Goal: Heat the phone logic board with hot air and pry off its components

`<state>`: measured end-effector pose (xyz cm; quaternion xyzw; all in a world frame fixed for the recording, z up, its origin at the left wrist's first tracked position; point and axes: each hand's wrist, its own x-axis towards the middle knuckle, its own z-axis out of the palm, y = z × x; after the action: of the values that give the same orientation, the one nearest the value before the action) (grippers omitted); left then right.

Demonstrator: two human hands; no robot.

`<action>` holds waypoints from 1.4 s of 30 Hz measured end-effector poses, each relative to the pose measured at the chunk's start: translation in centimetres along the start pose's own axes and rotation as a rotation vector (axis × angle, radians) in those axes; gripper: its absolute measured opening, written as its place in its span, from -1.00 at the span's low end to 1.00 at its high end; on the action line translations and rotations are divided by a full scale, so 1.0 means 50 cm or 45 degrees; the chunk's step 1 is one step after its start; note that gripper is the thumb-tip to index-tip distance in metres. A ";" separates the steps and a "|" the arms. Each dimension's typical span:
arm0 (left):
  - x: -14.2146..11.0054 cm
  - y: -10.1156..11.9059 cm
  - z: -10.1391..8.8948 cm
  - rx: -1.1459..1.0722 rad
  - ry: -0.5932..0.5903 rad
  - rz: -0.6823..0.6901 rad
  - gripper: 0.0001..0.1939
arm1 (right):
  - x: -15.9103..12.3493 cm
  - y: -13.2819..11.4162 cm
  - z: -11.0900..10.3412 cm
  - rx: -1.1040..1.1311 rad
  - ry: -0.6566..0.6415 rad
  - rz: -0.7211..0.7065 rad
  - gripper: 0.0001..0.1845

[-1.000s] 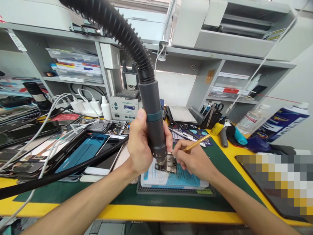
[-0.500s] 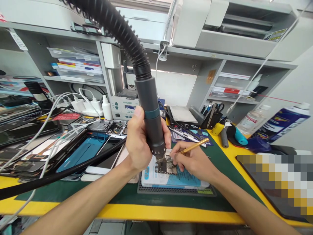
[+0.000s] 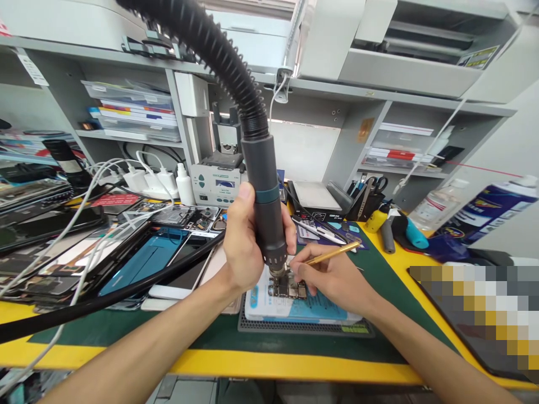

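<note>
My left hand is wrapped round a black hot air gun, which points down with its nozzle just over a small circuit board. Between the fingers of my right hand is a slim gold-coloured pen-like tool; its tip is hidden behind the fingers near the board. The board lies on a white and blue packet, which rests on a dark grey perforated pad.
Phone parts, including a blue panel, lie to the left under white cables. A hot air station stands behind. On the right are a spray can, a clear bottle and a dark tablet-like slab. A black hose crosses at left.
The hot air gun in my left hand has shifted slightly to the right over the board. My right hand keeps its grip on the gold tool, which tilts a little flatter.
</note>
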<state>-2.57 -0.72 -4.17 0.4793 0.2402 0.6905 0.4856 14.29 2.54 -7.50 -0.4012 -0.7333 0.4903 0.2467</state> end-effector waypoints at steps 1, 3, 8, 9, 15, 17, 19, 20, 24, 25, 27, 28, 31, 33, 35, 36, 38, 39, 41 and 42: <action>0.001 0.000 0.000 0.001 0.001 -0.006 -0.29 | 0.000 0.000 0.000 0.003 -0.006 0.000 -0.86; 0.003 -0.001 -0.001 0.005 0.006 -0.018 -0.29 | 0.000 0.000 0.000 0.006 -0.019 -0.001 -0.86; 0.006 -0.002 -0.004 -0.004 0.013 -0.034 -0.29 | 0.000 -0.004 0.000 -0.007 -0.025 0.003 -0.83; 0.006 -0.001 -0.006 -0.008 0.013 -0.031 -0.29 | -0.001 -0.006 0.000 -0.013 -0.027 0.006 -0.82; 0.011 0.002 -0.015 -0.033 0.026 0.020 -0.32 | -0.004 -0.008 0.000 -0.027 -0.031 0.009 -0.80; 0.012 0.003 -0.016 -0.037 0.039 0.014 -0.31 | -0.004 -0.007 -0.001 -0.033 -0.036 0.004 -0.81; 0.012 0.004 -0.014 -0.042 0.048 0.008 -0.31 | -0.005 -0.007 -0.002 -0.038 -0.037 0.001 -0.82; 0.011 0.004 -0.012 -0.045 0.050 0.006 -0.30 | -0.005 -0.008 -0.002 -0.039 -0.033 -0.002 -0.82; 0.010 0.003 -0.007 -0.035 0.071 -0.015 -0.29 | -0.004 -0.008 -0.002 -0.037 -0.030 0.007 -0.83; 0.010 0.003 -0.007 -0.030 0.069 -0.025 -0.29 | -0.004 -0.008 -0.001 -0.038 -0.030 0.008 -0.83; 0.009 0.002 -0.007 -0.024 0.063 -0.038 -0.30 | -0.004 -0.007 -0.001 -0.037 -0.035 0.002 -0.83; 0.009 0.001 -0.007 -0.023 0.059 -0.040 -0.30 | -0.004 -0.006 -0.001 -0.036 -0.035 0.002 -0.83; 0.007 0.001 -0.008 -0.017 0.052 -0.033 -0.32 | -0.004 -0.006 -0.001 -0.030 -0.034 0.014 -0.83; 0.007 0.002 -0.007 -0.007 0.037 -0.021 -0.31 | -0.004 -0.007 -0.001 -0.039 -0.034 0.018 -0.84; 0.006 0.002 -0.007 0.000 0.027 -0.012 -0.30 | -0.004 -0.008 -0.001 -0.050 -0.035 0.018 -0.85; 0.006 0.002 -0.006 0.003 0.025 -0.011 -0.30 | -0.005 -0.008 -0.002 -0.052 -0.035 0.019 -0.85; 0.006 0.003 -0.005 0.008 0.028 -0.012 -0.30 | -0.005 -0.008 -0.002 -0.051 -0.033 0.022 -0.85; 0.006 0.003 -0.005 0.013 0.029 -0.012 -0.30 | -0.005 -0.008 -0.002 -0.050 -0.032 0.021 -0.85; 0.005 0.003 -0.005 0.023 0.028 -0.004 -0.31 | -0.005 -0.008 -0.002 -0.049 -0.033 0.017 -0.86; 0.005 0.002 -0.005 0.027 0.025 0.001 -0.31 | -0.005 -0.008 -0.001 -0.048 -0.035 0.016 -0.86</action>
<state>-2.85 -0.51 -4.07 0.4778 0.2521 0.6928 0.4776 14.33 2.30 -7.10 -0.4035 -0.7433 0.4834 0.2257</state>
